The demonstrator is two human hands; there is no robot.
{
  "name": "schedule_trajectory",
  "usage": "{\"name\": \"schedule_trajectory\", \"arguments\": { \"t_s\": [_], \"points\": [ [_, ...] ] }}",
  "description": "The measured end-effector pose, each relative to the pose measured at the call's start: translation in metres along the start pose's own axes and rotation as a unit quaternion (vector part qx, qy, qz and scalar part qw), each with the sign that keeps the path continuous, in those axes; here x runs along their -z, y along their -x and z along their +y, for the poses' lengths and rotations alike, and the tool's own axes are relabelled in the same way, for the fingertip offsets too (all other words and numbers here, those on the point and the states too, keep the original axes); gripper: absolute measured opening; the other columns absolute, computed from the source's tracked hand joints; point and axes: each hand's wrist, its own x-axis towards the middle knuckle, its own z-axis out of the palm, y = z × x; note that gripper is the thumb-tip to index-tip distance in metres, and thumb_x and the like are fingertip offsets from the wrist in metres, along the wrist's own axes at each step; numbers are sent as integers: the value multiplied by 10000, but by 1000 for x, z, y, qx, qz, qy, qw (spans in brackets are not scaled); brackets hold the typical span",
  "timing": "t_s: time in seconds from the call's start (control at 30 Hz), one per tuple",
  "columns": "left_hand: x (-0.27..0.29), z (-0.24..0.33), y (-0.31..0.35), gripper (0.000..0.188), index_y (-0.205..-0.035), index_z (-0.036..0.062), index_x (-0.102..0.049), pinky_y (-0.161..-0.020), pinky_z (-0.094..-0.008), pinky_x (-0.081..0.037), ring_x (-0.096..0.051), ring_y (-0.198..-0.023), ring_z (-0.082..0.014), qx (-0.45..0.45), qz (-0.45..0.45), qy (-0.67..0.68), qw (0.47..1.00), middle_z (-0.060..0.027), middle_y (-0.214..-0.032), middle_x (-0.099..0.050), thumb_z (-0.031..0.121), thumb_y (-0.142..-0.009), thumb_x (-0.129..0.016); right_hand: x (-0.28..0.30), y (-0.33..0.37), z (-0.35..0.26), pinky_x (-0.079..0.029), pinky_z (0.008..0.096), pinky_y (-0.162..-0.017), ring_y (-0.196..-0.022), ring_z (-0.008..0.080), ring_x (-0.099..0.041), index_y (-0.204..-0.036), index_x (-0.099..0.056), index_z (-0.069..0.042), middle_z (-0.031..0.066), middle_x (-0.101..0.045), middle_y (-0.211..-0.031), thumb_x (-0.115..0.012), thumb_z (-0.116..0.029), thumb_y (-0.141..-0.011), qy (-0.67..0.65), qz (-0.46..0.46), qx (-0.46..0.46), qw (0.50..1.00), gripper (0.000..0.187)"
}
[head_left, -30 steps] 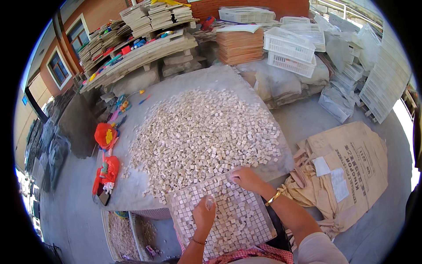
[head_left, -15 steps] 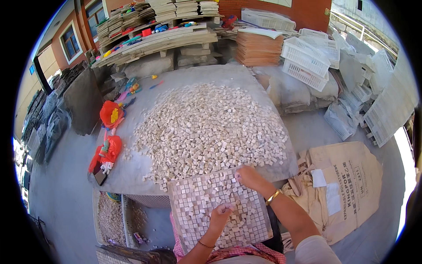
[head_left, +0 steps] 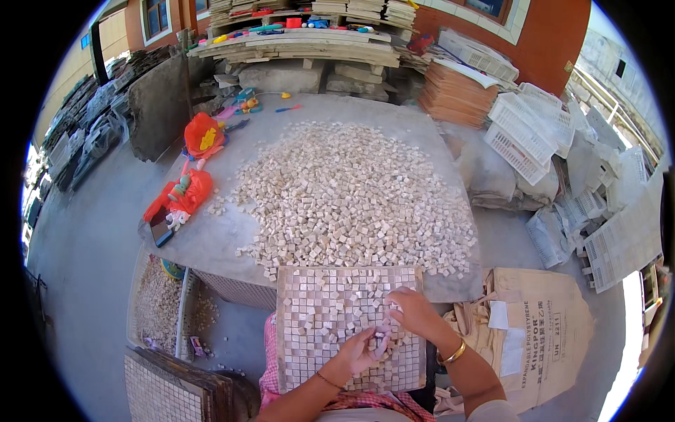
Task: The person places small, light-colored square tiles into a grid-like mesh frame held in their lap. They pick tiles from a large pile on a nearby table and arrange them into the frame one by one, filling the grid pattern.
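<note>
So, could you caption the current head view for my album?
Left hand and right hand over a gridded tray of pale cubes, a heap of cubes on the table beyond.

Lying at the near edge of the table (head_left: pixel 211 244) as a squarish gridded tray (head_left: pixel 282 337), holding small off-white stone cubes (head_left: pixel 340 306) in many cells and bearing others loose, some tilted, on top.

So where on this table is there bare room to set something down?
Near left on the table, between the phone and the pile of pale cubes; also along the far side, behind the pile and right of the toys. The middle is crowded by the pile, and the board by loose cubes, the left hand and the right hand.
</note>
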Motion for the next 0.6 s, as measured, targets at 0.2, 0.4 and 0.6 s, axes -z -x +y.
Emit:
{"name": "schedule_trajectory", "arguments": {
  "t_s": [0.2,0.4,0.6],
  "points": [
    [36,8,-4,317,-1161,-36,-510,-744,-225,-513,-566,-806,-147,66,-192,37,979,-78,-974,-583,183,-940,-450,-22,-11,39,-462,416,-704,-822,336,-557,-877,-605,-51,132,-563,-826,-606,-117,-759,110,31,-41,993,136],
    [8,8,15,346,-1220,-38,-478,-863,-272,-496,-577,-992,-187,-17,-22,-73,997,-115,-1109,-579,168,-951,-406,-28,-3,32,-464,414,-674,-775,323,-560,-814,-585,-55,115,-551,-800,-642,-146,-731,54,81,-70,993,136],
    [5,4,14,348,-1211,-33,-486,-926,-303,-466,-554,-1067,-198,-12,-29,-68,997,-121,-1152,-567,182,-962,-375,-25,-5,18,-464,391,-645,-775,305,-573,-845,-590,-50,117,-574,-826,-647,-149,-726,60,55,-75,994,164]
  ]
}}
